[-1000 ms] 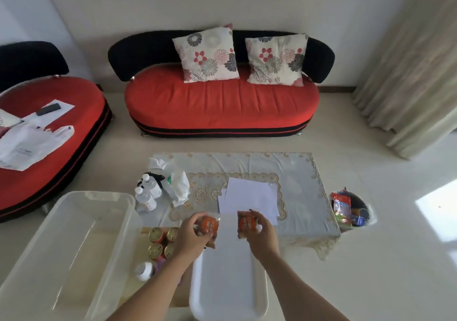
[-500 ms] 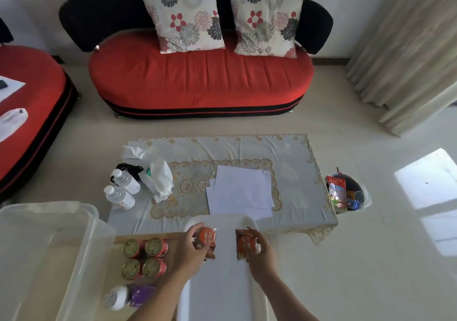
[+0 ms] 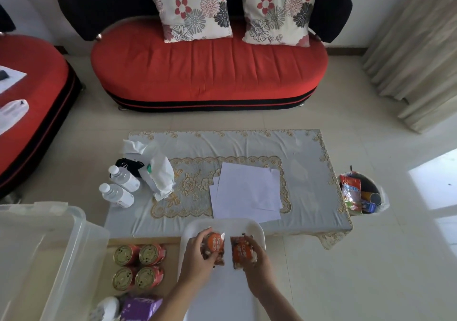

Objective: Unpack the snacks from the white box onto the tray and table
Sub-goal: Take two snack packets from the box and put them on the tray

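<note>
While your left hand (image 3: 197, 254) gripped one orange snack packet (image 3: 215, 245), your right hand (image 3: 254, 259) clasped another packet (image 3: 241, 251) over the tray (image 3: 257, 231).

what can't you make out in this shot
Head view only.
Print on the left snack packet and right snack packet: too small, partly covered by the left hand and right hand.
Whether they touch the tray: hands hide it.
Purple pack: cut off by the bottom edge.
White box: cut by left edge.

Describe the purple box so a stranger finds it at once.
Start at the big translucent bin at lower left. Right of it stand four red cans; the purple box lies just nearer the camera. It alone is purple.
</note>
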Available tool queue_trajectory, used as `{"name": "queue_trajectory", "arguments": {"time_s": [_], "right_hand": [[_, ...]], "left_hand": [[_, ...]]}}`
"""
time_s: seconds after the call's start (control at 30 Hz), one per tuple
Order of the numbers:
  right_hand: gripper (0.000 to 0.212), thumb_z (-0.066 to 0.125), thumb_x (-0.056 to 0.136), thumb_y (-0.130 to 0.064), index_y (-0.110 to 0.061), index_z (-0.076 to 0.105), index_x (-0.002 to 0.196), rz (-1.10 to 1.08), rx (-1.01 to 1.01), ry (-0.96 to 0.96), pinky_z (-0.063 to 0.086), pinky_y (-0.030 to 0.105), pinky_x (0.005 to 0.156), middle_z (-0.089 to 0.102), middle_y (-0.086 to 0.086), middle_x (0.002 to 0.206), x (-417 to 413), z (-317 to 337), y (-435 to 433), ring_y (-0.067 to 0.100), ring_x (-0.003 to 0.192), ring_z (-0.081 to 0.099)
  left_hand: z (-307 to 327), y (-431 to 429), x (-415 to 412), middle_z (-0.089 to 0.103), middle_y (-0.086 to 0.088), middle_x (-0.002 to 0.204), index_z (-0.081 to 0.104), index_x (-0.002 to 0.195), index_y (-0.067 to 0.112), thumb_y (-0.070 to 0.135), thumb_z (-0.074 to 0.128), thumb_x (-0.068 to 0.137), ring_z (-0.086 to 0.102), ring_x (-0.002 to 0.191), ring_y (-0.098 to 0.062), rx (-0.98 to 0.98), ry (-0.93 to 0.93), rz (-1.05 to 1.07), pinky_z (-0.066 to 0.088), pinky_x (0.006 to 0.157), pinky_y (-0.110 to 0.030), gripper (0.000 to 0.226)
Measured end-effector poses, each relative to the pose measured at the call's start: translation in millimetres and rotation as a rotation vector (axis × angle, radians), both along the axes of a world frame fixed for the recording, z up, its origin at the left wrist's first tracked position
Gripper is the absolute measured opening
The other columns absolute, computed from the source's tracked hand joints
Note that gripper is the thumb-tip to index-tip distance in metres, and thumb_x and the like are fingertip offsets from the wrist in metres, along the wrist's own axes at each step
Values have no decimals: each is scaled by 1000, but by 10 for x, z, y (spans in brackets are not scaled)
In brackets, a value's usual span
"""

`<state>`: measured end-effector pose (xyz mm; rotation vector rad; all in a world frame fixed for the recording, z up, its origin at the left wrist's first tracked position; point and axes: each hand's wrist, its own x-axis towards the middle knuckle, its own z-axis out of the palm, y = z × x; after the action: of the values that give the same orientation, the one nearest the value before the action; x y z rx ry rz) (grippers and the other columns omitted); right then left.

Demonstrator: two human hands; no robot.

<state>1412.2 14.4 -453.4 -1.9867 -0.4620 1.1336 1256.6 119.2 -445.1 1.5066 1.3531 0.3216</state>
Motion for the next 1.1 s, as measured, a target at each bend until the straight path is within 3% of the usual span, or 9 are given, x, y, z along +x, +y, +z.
{"name": "queue_trajectory", "arguments": {"time_s": [0.17,0.3,0.37,0.47,0.6,0.73,0.87,1.0,1.1], "right_hand": [[58,64,91,-3,-48,54,126,63,-50,-78,48,11,84,52,-29,123,-18,17,-30,-8,103,57],[56,65,92,-8,-49,53,128,86,-33,-111,50,14,85,50,-30,124,4,-13,-57,-13,103,54],[55,66,93,-8,-44,56,133,95,-20,-132,46,7,81,54,-24,127,1,-40,-68,-13,105,55],[51,63,96,-17,-45,53,137,160,-40,-205,49,12,77,52,-24,125,-26,-62,-63,-1,97,63],[48,60,98,-25,-49,49,138,240,-44,-290,45,10,74,51,-24,116,-49,-85,-45,6,90,65],[49,60,97,-25,-48,45,138,254,-18,-354,53,28,80,52,-21,110,-87,-96,7,12,86,65],[54,59,96,-24,-49,41,140,339,-60,-399,54,30,78,54,-13,114,-78,-87,4,14,85,65],[64,64,94,-34,-47,37,151,454,-102,-434,48,21,73,53,-10,121,-18,105,-51,9,90,60],[73,67,93,-43,-42,29,156,516,-167,-449,45,23,76,52,-4,132,49,299,-118,16,102,61]], "left_hand": [[-112,-68,-63,54,7,118,53,125,50,1,79,84,58,108,-6,55,41,-52,44,88,-11,70],[-212,-78,-104,55,9,119,57,129,47,0,80,83,60,110,-7,65,7,-16,50,96,-23,70],[-225,-79,-83,55,9,119,56,131,46,1,79,83,58,107,1,114,18,-31,47,95,-16,70],[-224,-68,-48,56,7,115,55,133,41,-3,80,81,56,100,9,173,41,-82,43,83,-3,73],[-209,-63,-57,56,10,112,54,138,39,5,82,83,60,86,4,176,104,-122,45,75,-5,71],[-230,-85,-73,54,15,107,55,143,31,6,85,79,55,82,4,266,177,-179,54,79,-27,75],[-200,-82,-112,61,9,115,56,144,26,14,86,80,58,100,-10,310,230,-182,56,87,-37,72],[-43,-55,-203,60,1,121,55,145,23,24,83,85,59,111,-17,274,236,-178,48,94,-30,66],[86,-35,-322,61,0,131,50,148,25,32,80,87,59,119,-19,273,289,-199,46,97,-28,69]]}}
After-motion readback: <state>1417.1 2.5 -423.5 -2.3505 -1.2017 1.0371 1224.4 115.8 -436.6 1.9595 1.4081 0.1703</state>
